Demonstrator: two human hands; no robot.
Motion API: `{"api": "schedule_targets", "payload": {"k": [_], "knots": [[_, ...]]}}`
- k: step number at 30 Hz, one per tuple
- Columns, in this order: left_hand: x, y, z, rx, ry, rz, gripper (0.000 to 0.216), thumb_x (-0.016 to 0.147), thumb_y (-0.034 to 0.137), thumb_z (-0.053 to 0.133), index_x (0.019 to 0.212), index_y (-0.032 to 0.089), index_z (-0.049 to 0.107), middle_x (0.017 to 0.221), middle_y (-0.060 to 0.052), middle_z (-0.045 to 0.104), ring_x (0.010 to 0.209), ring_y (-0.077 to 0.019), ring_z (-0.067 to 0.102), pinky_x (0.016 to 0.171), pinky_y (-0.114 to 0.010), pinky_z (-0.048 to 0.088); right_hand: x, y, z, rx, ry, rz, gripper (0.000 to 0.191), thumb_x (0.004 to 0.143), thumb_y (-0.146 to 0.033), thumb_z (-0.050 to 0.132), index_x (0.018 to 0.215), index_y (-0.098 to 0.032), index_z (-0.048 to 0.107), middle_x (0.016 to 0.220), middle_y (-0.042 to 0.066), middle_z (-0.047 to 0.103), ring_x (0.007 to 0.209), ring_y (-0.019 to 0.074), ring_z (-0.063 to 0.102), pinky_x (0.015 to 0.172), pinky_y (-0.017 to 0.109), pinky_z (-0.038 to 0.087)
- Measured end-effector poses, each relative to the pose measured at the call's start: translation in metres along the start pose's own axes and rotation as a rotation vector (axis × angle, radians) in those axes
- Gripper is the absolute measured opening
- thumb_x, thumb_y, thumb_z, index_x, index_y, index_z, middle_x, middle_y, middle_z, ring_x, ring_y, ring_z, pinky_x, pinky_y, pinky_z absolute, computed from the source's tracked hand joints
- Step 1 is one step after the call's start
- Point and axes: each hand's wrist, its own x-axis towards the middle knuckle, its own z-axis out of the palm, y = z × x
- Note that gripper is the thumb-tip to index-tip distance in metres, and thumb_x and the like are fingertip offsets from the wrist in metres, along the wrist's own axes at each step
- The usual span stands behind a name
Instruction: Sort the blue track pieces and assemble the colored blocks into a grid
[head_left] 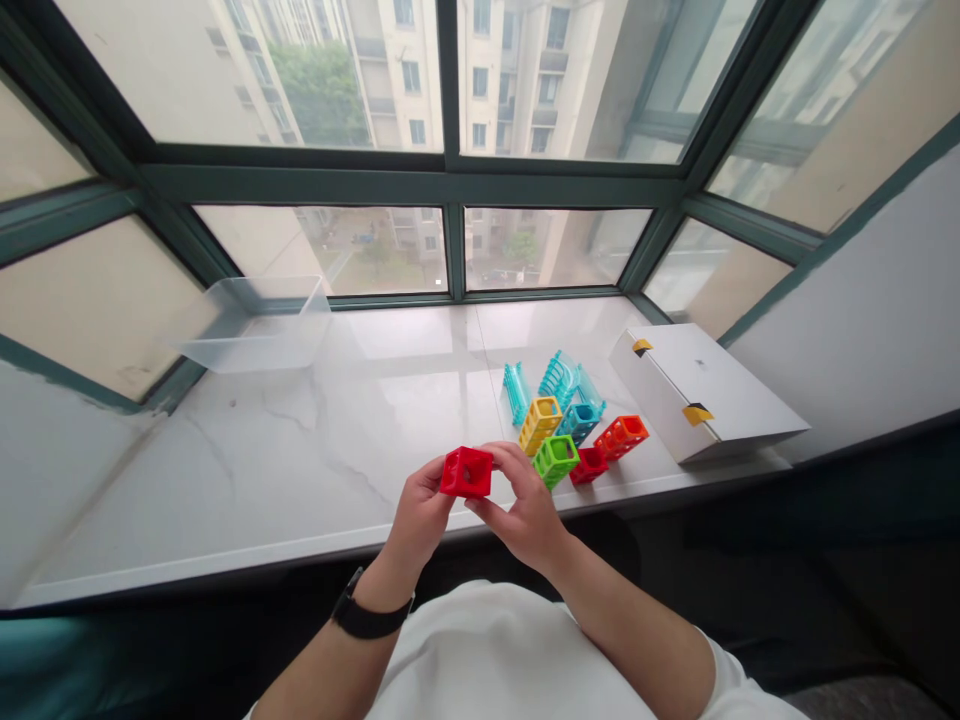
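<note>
Between my two hands is a red plastic block (466,473), hollow and box-shaped, with its open end facing up toward me. My left hand (421,508) grips its left side, fingers closed against it. On the other side my right hand (526,508) pinches it between thumb and fingers. Just beyond my right hand stand a green block (556,462), a yellow block (540,425) and a blue block (576,424). A second red block (589,466) and an orange block (621,437) are farther right.
Behind the blocks lie translucent turquoise pieces (561,378). A white box (712,385) with yellow-black tabs sits at the right of the white marble-look sill (330,450). A clear plastic bin (255,335) stands at the far left, near the window frame (454,250).
</note>
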Motion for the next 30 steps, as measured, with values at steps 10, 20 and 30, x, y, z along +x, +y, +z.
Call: {"api": "schedule_targets", "payload": {"k": [10, 20, 30], "knots": [[0.005, -0.028, 0.017, -0.024, -0.105, -0.106, 0.034, 0.088, 0.042, 0.078, 0.112, 0.018, 0.076, 0.105, -0.01, 0.079, 0.089, -0.0209, 0.071, 0.082, -0.033, 0.057, -0.018, -0.004, -0.061, -0.04, 0.112, 0.004, 0.05, 0.098, -0.035, 0.07, 0.146, -0.029, 0.057, 0.139, 0.013, 0.063, 0.128, 0.0307, 0.064, 0.105, 0.047, 0.059], [-0.007, -0.051, 0.041, 0.075, -0.287, -0.149, 0.023, 0.093, 0.041, 0.071, 0.102, 0.02, 0.076, 0.095, -0.008, 0.078, 0.093, -0.0223, 0.072, 0.087, -0.035, 0.058, -0.06, 0.039, -0.145, -0.004, 0.333, 0.206, 0.057, 0.095, -0.039, 0.075, 0.148, -0.027, 0.056, 0.143, 0.015, 0.065, 0.127, 0.0325, 0.067, 0.104, 0.049, 0.059], [-0.016, -0.052, 0.093, 0.319, -0.712, -0.003, 0.041, 0.095, 0.024, 0.059, 0.134, 0.03, 0.071, 0.147, -0.011, 0.06, 0.108, -0.0216, 0.069, 0.094, -0.036, 0.061, -0.075, 0.088, -0.196, -0.213, 0.24, 0.378, 0.056, 0.092, -0.045, 0.075, 0.143, -0.024, 0.061, 0.132, 0.012, 0.071, 0.11, 0.0278, 0.071, 0.097, 0.045, 0.059]]}}
